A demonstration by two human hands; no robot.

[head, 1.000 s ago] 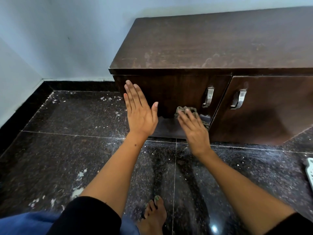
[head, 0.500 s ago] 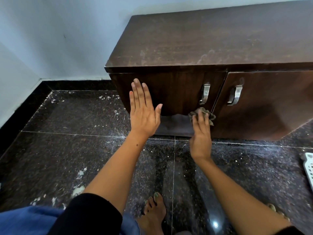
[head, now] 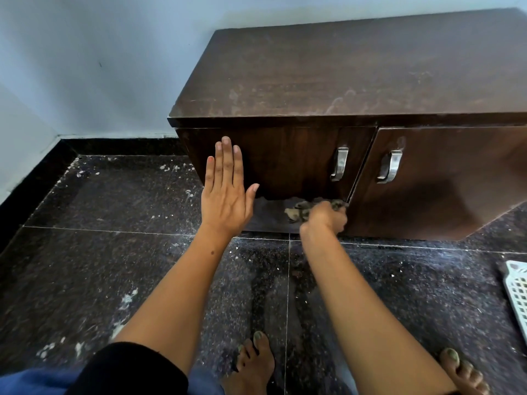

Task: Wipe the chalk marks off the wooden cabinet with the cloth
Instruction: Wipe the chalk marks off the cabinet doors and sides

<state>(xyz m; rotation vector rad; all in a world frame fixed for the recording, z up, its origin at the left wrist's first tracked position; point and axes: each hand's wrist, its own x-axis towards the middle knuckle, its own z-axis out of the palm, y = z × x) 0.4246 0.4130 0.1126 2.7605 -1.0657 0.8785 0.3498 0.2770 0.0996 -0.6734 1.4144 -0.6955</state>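
At the foot of the left door (head: pixel 285 163) of the wooden cabinet (head: pixel 342 81), we bunch the cloth (head: pixel 299 213) in our right hand (head: pixel 325 219), its fingers curled round it. Our left hand (head: pixel 225 192) lies flat at nine o'clock of it, fingers straight and together. The cloth looks soft, light and limp; a gathered fistful should hold best.

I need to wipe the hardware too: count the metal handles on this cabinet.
2. One handle on the left door above the cloth, the other handle on the right door. The cabinet runs out of frame, so more may exist.
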